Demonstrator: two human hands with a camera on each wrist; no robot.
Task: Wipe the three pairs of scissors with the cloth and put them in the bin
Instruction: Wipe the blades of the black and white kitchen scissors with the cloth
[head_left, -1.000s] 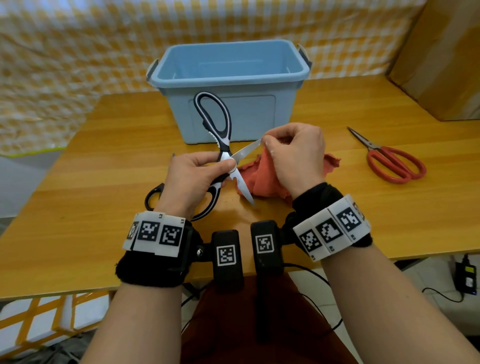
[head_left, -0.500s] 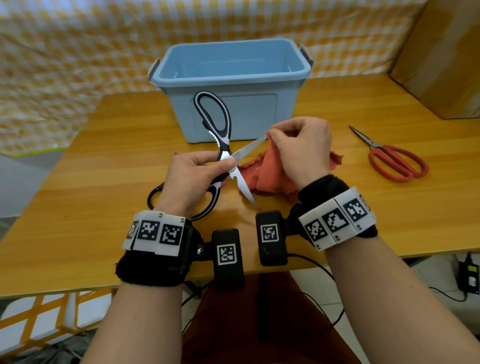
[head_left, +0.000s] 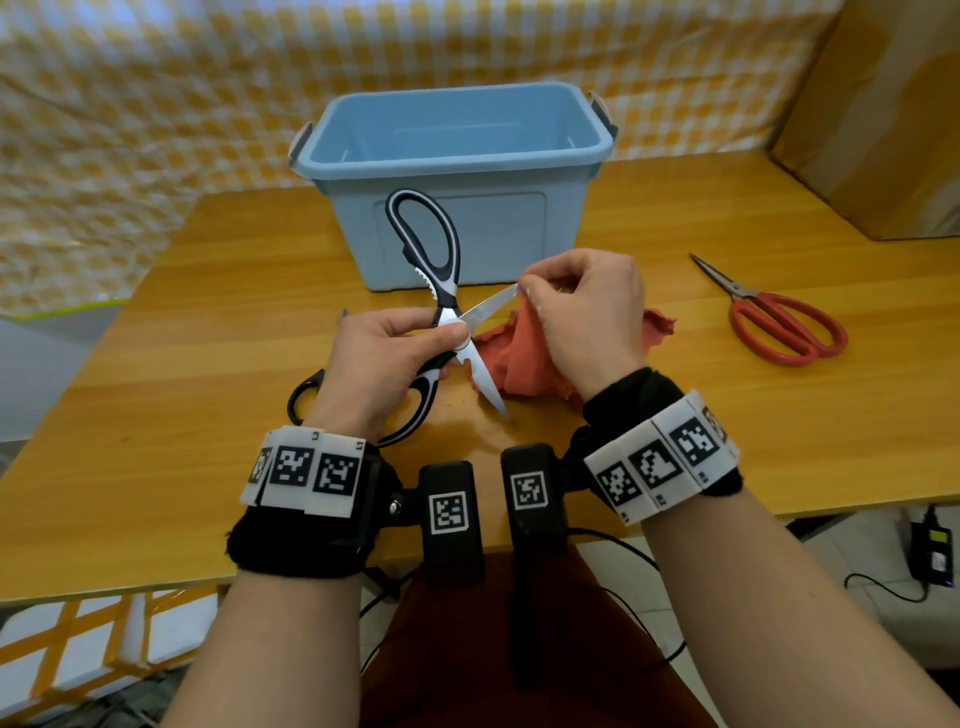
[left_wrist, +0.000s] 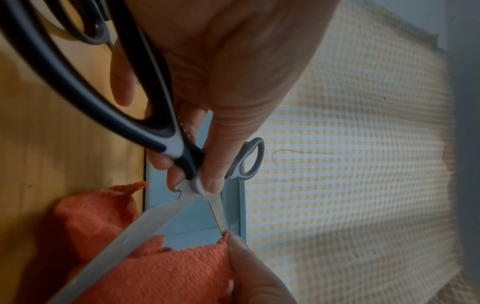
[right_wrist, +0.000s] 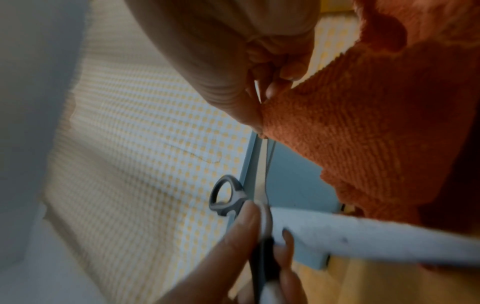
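My left hand (head_left: 384, 353) grips the black-and-white scissors (head_left: 448, 312) at the pivot, above the table, with the blades spread wide. My right hand (head_left: 587, 312) pinches the orange cloth (head_left: 524, 364) around the tip of the upper blade (head_left: 488, 307). The lower blade points down at the table. The wrist views show the cloth (left_wrist: 166, 271) folded over the blade (right_wrist: 262, 174). Red-handled scissors (head_left: 744, 306) lie on the table to the right. A black scissor handle (head_left: 301, 395) shows from under my left wrist. The blue bin (head_left: 519, 234) stands open just behind.
The wooden table (head_left: 208, 322) runs to a near edge by my wrists. A cardboard box (head_left: 883, 130) stands at the back right. A checked yellow curtain (head_left: 156, 104) hangs behind the bin. Cables and a charger (head_left: 935, 551) lie on the floor at the right.
My right hand with the cloth slid out a little along the upper blade and came back near its tip. The left hand has held the scissors steady.
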